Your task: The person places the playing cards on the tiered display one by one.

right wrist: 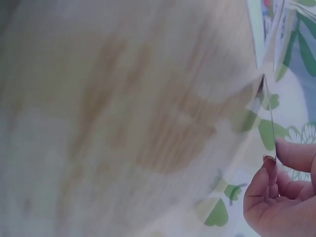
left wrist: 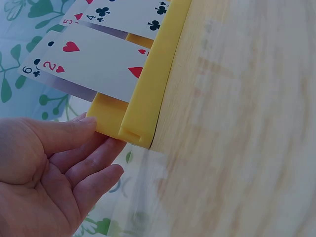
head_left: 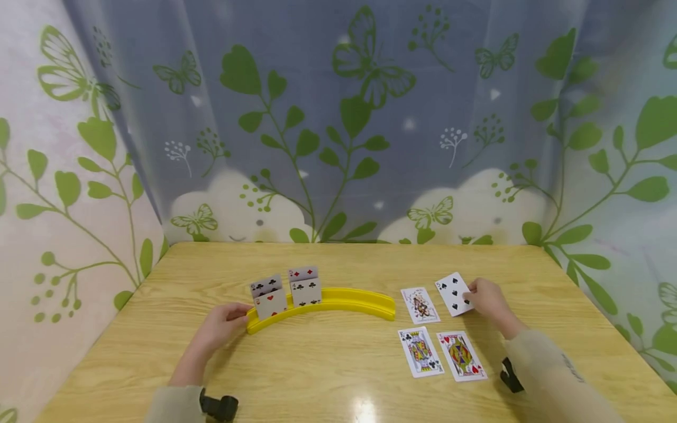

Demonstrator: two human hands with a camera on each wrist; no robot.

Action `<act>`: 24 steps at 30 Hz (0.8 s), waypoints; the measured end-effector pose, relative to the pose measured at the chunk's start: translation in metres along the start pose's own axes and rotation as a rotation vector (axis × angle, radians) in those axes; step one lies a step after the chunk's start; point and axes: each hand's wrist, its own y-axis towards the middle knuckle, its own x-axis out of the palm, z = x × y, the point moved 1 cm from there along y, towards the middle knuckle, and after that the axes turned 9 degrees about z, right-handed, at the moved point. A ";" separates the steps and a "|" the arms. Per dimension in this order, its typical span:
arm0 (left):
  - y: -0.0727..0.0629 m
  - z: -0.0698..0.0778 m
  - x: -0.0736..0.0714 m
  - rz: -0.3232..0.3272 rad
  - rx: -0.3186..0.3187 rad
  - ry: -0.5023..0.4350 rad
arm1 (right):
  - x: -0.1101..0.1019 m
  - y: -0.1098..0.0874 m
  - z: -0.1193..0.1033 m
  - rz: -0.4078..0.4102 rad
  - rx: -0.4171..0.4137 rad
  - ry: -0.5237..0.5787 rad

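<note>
My left hand (head_left: 224, 326) pinches the left end of a curved yellow card holder (head_left: 354, 298); in the left wrist view the thumb lies on top and fingers sit beneath. Standing in its slot are a two of hearts (left wrist: 94, 61) with a six of clubs (left wrist: 30, 69) behind, and a four of clubs (head_left: 307, 292) with a red five (head_left: 303, 273) behind. At the right, my right hand (head_left: 489, 302) grips a spade playing card (head_left: 451, 294) by its right edge, between thumb and fingers. The right wrist view shows this card nearly edge-on.
Three cards lie face up right of the holder: a joker-like picture card (head_left: 420, 305), a king of clubs (head_left: 421, 352) and a jack of hearts (head_left: 461, 356). A patterned curtain (head_left: 328, 147) hangs behind the wooden table (head_left: 317, 376).
</note>
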 end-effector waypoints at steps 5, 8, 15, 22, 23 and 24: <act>0.000 0.000 -0.001 -0.005 0.004 0.003 | -0.005 0.000 0.002 0.029 0.011 0.045; 0.001 0.000 -0.001 -0.003 0.000 0.001 | -0.008 0.000 0.002 0.032 0.036 0.074; 0.001 0.001 -0.001 -0.001 -0.004 -0.011 | -0.015 -0.003 -0.007 0.067 0.066 0.149; 0.001 0.000 -0.001 0.000 -0.013 -0.008 | -0.014 -0.009 -0.023 0.118 0.066 0.245; 0.001 0.000 -0.001 0.000 -0.011 -0.007 | -0.013 -0.010 -0.026 0.122 0.064 0.260; 0.000 0.001 -0.002 -0.001 -0.011 -0.006 | -0.012 -0.011 -0.029 0.125 0.064 0.272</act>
